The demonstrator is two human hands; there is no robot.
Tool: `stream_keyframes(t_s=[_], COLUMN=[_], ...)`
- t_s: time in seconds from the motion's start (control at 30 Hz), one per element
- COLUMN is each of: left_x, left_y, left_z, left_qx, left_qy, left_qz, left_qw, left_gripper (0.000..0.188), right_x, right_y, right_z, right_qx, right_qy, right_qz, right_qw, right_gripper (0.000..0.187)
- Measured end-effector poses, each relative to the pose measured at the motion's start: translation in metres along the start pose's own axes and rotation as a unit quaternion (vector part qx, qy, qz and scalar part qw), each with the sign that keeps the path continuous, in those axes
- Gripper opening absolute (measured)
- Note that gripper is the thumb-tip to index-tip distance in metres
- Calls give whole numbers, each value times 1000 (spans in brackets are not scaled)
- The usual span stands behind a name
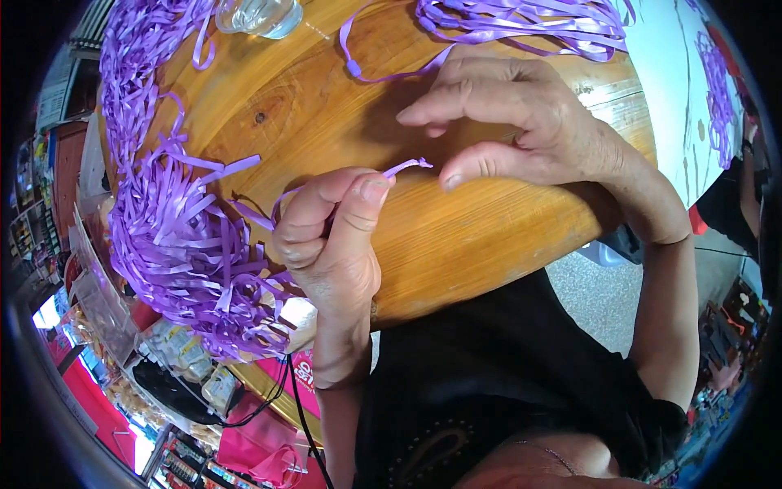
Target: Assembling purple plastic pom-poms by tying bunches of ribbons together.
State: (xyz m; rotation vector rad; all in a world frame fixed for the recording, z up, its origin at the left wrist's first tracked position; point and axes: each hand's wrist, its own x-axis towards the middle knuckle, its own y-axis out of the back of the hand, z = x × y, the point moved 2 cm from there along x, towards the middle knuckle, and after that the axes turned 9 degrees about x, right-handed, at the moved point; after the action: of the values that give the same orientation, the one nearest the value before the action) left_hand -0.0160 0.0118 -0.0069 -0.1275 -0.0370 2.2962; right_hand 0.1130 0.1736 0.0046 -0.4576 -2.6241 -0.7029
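Over the near part of the wooden table, my left hand point(332, 232) pinches a purple ribbon point(405, 166) between thumb and forefinger. The ribbon's narrow, twisted tip sticks out to the right, past the thumb. Its other part runs back behind the fingers toward the left. Just right of the tip, my right hand point(513, 122) hovers with thumb and fingers apart and nothing between them. It does not touch the ribbon. A large heap of purple ribbons point(175, 236) hangs over the table's left edge, beside my left hand.
A clear glass cup point(262, 15) stands at the far left of the wooden table point(464, 253). Looped purple ribbons point(521, 24) lie at the far side, with more purple ribbons point(717, 106) on a pale marbled surface point(664, 90) at right. A black cable point(303, 416) hangs at lower left.
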Motion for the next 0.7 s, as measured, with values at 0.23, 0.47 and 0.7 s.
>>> stream_keyframes(t_s=[0.23, 0.47, 0.7], left_x=[1, -1, -8], left_y=[-8, -9, -10], left_z=[7, 9, 20], left_qx=[42, 113, 179], left_qy=[-23, -85, -150], left_qz=[-39, -31, -43], left_qw=[998, 989, 971], left_gripper=[5, 3, 5], right_x=[-1, 2, -4], right_y=[-7, -12, -9], right_z=[-9, -20, -31], right_qx=[-4, -108, -163], right_qy=[47, 115, 195], right_qz=[-24, -6, -42], right_qw=[999, 987, 966], right_gripper=[35, 17, 27])
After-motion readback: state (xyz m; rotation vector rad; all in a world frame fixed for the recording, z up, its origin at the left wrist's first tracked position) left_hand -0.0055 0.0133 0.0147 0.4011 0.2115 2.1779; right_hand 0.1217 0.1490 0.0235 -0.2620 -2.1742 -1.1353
